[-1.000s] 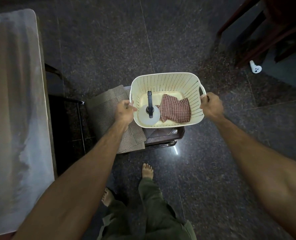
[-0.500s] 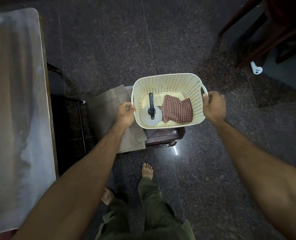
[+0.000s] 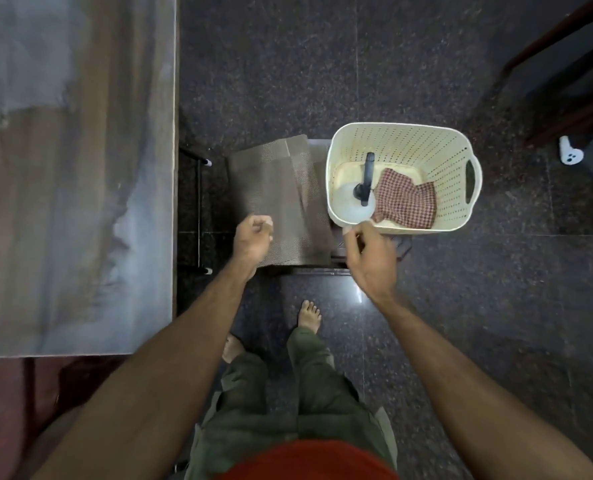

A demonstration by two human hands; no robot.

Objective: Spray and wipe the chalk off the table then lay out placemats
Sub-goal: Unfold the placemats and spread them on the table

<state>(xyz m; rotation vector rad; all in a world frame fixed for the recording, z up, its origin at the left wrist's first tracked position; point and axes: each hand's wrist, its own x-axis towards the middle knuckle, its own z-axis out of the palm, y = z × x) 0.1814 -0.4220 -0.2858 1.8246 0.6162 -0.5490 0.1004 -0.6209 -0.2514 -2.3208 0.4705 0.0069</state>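
The chalk-smeared wooden table [image 3: 63, 168] fills the left side. A stack of brown woven placemats [image 3: 281, 199] lies on a low dark stool [image 3: 368, 263] beside it. To their right stands a cream perforated basket [image 3: 402, 128] holding a clear spray bottle [image 3: 355, 202] with a black nozzle and a red checked cloth [image 3: 406, 199]. My left hand [image 3: 253, 239] hovers over the placemats' near left corner, fingers curled, with nothing visible in it. My right hand [image 3: 369, 258] is just at the basket's near rim with loosely curled fingers, holding nothing.
Dark speckled stone floor lies all around. Dark wooden chair legs [image 3: 565, 109] stand at the upper right, with a small white object [image 3: 570, 155] on the floor by them. My bare feet [image 3: 309, 315] are just in front of the stool.
Both hands have let go of the basket's handles and drawn back towards me. The basket now rests to the right of the placemats. My left hand has moved over the placemats.
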